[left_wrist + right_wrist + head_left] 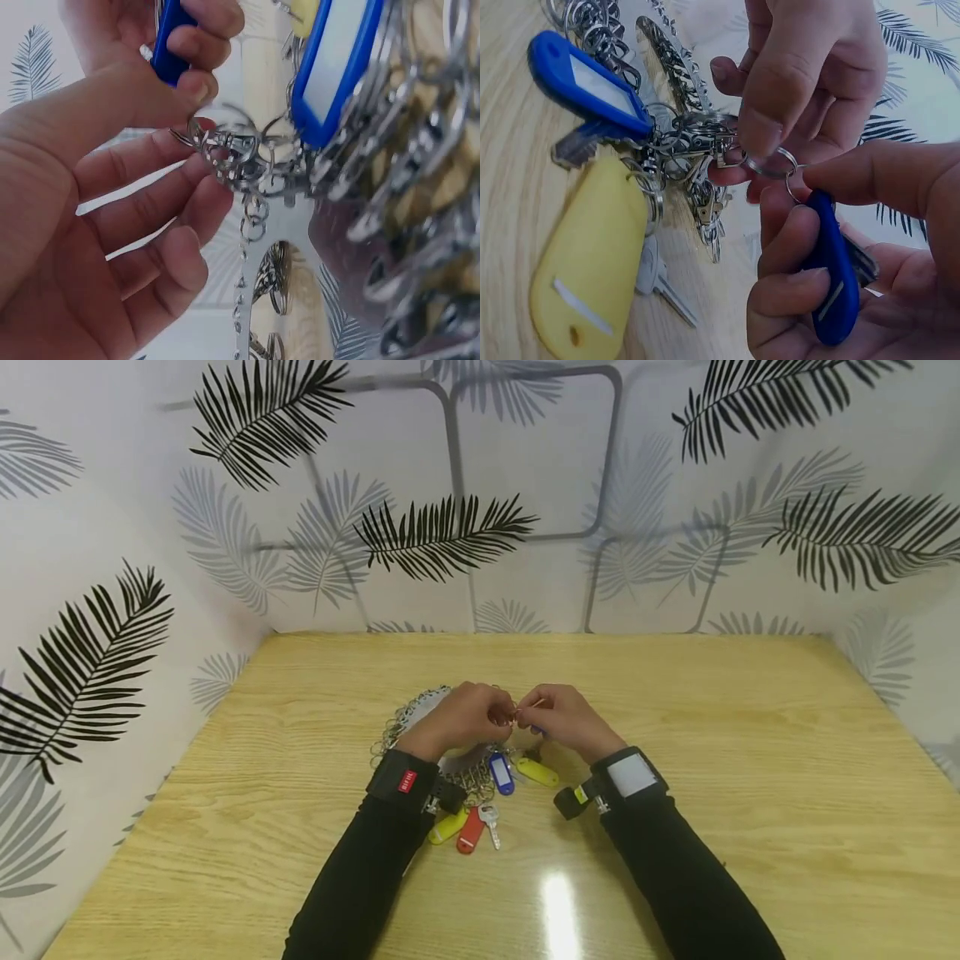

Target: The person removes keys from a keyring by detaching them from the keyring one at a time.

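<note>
Over the table, my left hand (468, 714) and right hand (566, 718) meet fingertip to fingertip. In the right wrist view, my left thumb and finger pinch a metal split ring (776, 159) linked to a cluster of silver clasps (701, 142). The right hand holds a blue key tag (832, 277) in its curled fingers, a key (861, 262) partly hidden behind it. Its thin wire ring (792, 186) sits between the right thumb and finger, right at the split ring. Another blue tag (604, 86) and a yellow tag (592, 262) hang from the cluster.
Many silver rings and clasps (384, 745) line a round grey rack, partly hidden under the left forearm. Nearer me on the wooden table (750, 793) lie a yellow tag (448, 827), a red tag (471, 832) and a silver key (490, 823). A leaf-patterned backdrop (525, 585) stands behind.
</note>
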The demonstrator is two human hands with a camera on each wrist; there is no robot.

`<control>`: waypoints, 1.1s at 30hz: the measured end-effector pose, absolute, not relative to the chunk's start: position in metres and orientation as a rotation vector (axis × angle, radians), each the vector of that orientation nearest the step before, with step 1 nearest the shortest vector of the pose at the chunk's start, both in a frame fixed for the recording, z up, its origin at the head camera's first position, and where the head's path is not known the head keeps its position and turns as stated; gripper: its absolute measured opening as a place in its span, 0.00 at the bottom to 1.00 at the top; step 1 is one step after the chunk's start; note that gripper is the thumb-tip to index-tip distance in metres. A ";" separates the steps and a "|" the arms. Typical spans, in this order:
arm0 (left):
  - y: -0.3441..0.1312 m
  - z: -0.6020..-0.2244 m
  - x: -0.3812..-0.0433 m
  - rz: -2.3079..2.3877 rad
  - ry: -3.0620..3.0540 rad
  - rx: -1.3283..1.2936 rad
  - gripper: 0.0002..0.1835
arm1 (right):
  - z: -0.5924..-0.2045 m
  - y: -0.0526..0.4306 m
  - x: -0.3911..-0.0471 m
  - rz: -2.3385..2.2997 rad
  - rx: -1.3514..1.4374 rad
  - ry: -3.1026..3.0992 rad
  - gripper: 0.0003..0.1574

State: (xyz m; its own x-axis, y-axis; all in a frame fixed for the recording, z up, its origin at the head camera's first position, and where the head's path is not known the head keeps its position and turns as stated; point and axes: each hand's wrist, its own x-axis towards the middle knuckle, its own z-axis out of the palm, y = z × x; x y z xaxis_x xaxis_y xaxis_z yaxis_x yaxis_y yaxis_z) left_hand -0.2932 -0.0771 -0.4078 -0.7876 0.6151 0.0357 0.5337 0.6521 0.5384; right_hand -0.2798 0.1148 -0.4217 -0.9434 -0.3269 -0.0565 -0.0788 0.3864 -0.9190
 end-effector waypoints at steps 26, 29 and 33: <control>-0.065 -0.419 -0.289 1.033 2.695 0.859 0.10 | -0.422 0.126 -0.282 -1.634 -0.305 2.398 0.09; -0.066 -0.419 -0.289 1.052 2.686 0.859 0.10 | -0.422 0.127 -0.283 -1.630 -0.323 2.384 0.10; -0.068 -0.420 -0.289 1.073 2.685 0.873 0.10 | -0.424 0.127 -0.285 -1.630 -0.354 2.377 0.10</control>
State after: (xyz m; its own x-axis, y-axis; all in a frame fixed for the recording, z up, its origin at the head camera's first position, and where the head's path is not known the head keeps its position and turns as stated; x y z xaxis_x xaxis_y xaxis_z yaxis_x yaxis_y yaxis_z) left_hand -0.2888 -0.0680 -0.4199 -0.8261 0.5552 0.0966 0.4689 0.5821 0.6643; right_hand -0.2849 0.1274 -0.4237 -0.9426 -0.3288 -0.0579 -0.0646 0.3496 -0.9347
